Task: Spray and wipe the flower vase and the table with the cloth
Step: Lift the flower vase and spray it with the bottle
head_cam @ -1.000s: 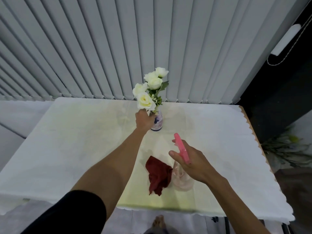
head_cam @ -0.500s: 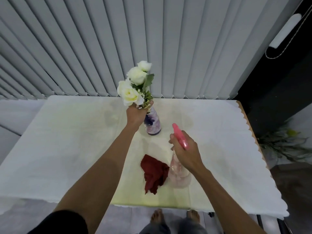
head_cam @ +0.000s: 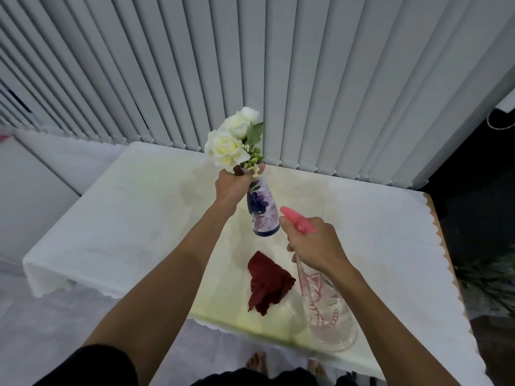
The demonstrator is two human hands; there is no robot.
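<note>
Purple-flowered vase [head_cam: 262,210] with white roses [head_cam: 227,147], lifted off table [head_cam: 117,218], neck clasped in left hand [head_cam: 234,188]. Clear sprayer [head_cam: 320,291], gripped in right hand [head_cam: 313,243], nozzle just beside vase. Red cloth [head_cam: 267,284] below, between hands.

At frame centre the left hand [head_cam: 232,185] grips the neck of a flower vase [head_cam: 262,210], held tilted above the table [head_cam: 125,213]. The right hand [head_cam: 315,243] holds a spray bottle [head_cam: 326,307], its pink nozzle beside the vase. A red cloth [head_cam: 267,284] lies crumpled below.

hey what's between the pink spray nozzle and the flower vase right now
Nothing. In the head view the spray bottle's pink nozzle points at the flower vase across a bare gap; the red cloth lies lower, on the table.
</note>
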